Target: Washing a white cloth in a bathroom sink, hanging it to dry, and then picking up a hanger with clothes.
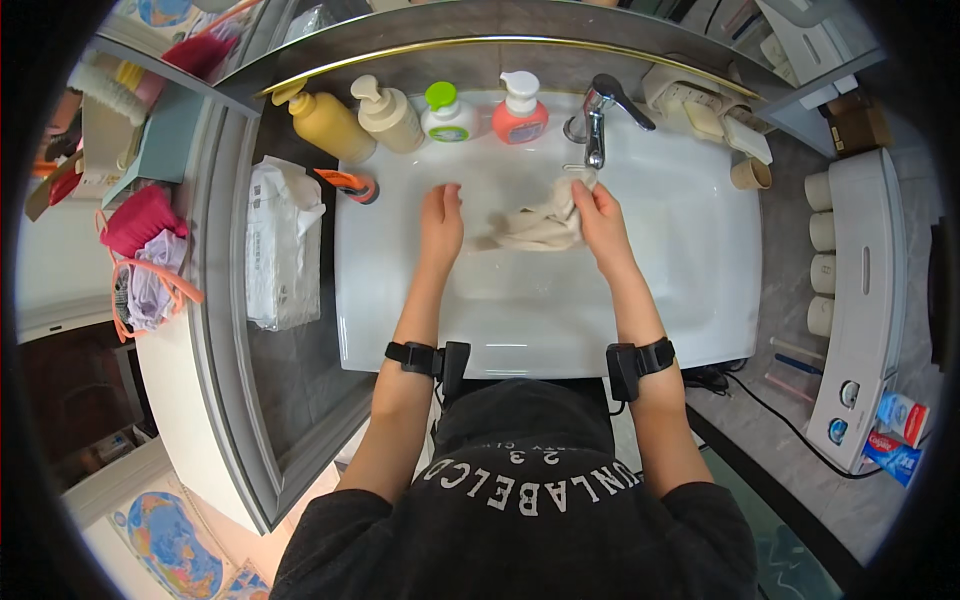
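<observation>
My right hand [602,217] grips a wet-looking beige cloth [541,225] at its right end, just below the chrome faucet [595,131]. The cloth's other end hangs to the left over the white sink basin [525,315], partly blurred. My left hand [442,217] is over the basin's left part, apart from the cloth, its fingers raised and holding nothing. Whether water runs from the faucet I cannot tell.
Along the sink's back rim stand a yellow pump bottle [330,124], a beige one [388,116], a white one with a green top [448,116] and a pink one [520,112]. Tissues [283,255] lie left; a paper cup [751,174] and soap holder [701,112] sit right.
</observation>
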Available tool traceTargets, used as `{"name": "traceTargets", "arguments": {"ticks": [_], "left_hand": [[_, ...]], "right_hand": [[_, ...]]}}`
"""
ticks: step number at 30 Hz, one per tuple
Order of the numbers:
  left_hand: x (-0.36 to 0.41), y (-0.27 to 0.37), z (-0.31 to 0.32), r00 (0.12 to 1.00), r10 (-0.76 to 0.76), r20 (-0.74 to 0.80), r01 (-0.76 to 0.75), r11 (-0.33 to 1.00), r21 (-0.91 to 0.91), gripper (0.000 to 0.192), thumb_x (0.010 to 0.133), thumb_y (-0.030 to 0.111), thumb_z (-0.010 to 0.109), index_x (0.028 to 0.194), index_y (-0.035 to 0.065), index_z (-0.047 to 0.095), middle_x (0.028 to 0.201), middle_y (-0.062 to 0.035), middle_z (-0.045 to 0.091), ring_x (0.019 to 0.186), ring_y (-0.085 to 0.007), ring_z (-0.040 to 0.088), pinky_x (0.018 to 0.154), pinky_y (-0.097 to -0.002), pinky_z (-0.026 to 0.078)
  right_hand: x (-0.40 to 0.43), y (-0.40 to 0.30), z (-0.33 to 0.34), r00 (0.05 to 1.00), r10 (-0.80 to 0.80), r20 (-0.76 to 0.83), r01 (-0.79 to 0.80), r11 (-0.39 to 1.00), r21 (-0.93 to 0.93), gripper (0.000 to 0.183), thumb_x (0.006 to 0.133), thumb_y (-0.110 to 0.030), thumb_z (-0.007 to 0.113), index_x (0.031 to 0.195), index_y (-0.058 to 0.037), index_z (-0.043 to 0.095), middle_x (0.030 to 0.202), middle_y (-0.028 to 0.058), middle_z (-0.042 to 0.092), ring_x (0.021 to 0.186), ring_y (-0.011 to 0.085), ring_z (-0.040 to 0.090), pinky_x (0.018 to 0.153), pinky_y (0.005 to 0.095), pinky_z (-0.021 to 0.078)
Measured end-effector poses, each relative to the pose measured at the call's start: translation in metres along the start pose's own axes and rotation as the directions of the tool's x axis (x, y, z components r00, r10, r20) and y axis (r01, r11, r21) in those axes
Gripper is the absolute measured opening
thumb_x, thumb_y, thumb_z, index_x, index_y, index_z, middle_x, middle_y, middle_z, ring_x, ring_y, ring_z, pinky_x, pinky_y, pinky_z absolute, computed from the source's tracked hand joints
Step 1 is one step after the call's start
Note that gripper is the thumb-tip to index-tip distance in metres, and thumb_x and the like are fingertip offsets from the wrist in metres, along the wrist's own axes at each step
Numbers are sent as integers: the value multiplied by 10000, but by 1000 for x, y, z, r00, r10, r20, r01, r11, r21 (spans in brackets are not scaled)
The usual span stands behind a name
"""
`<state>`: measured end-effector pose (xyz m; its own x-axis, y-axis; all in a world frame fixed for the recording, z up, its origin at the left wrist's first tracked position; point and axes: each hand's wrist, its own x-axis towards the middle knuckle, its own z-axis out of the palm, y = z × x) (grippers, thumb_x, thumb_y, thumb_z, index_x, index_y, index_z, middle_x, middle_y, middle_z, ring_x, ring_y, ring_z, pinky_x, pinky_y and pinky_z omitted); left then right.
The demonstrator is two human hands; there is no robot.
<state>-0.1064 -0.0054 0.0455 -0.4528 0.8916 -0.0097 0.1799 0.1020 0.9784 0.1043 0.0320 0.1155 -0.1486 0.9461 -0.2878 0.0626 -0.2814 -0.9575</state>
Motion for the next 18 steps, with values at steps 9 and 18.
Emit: {"name": "traceTargets", "arguments": {"ticks": [9,18], "left_hand": [[-38,-80,33,944,-275,179,174,882,439,446,878,330,362,795,-52,576,703,-220,553,742,-370,537,697,-390,421],[-55,-135,67,999,0,46,-30,757,652,451,822,318,495,1186,62,421,1070,-286,442,979,-390,438,835,-442,370]], "right_hand": [[25,185,-90,940,148,-307,-242,925,-294,367,833,-363,478,1030,-57,522,680,87,578,704,211,558,678,289,428],[6,195,-90,887,53,-458,-405,566,-718,652,792,-322,512,1316,-92,200,1263,321,190,975,495,428,810,419,416]]}}
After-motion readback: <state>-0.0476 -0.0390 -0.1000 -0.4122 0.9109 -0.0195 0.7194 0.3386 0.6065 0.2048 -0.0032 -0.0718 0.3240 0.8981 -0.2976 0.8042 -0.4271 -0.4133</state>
